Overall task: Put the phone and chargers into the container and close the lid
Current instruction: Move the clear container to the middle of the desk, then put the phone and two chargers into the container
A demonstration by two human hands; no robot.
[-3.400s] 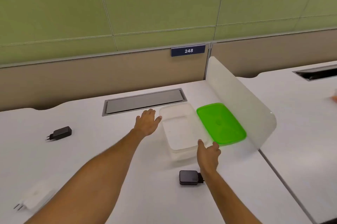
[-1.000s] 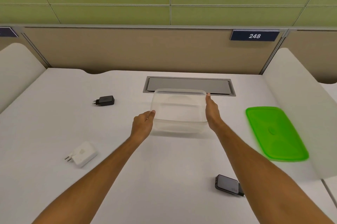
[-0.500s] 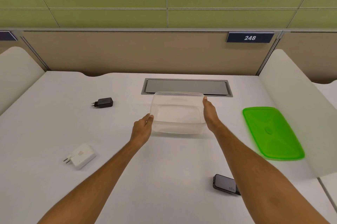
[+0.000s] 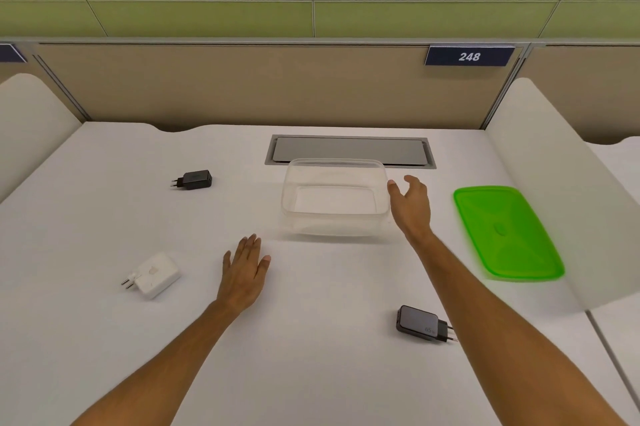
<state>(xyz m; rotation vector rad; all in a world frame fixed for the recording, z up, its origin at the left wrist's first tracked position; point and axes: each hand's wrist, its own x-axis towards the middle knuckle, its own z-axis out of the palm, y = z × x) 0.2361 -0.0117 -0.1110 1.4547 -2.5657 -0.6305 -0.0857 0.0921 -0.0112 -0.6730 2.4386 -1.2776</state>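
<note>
A clear, empty plastic container stands open at the middle of the white desk. Its green lid lies flat to the right. My right hand hovers open just off the container's right wall, apart from it. Open and flat, my left hand is in front of the container's left corner, holding nothing. A white charger lies left of that hand. A small black charger sits farther back on the left. A dark 65W charger lies near my right forearm. No phone is in sight.
A grey cable hatch is set into the desk right behind the container. White curved dividers stand at the left and right sides of the desk. A tan partition with the sign 248 closes the back.
Both hands have let go of the container. My left hand has pulled back toward me and to the left; my right hand has opened beside the wall. The container now rests mid-desk.
</note>
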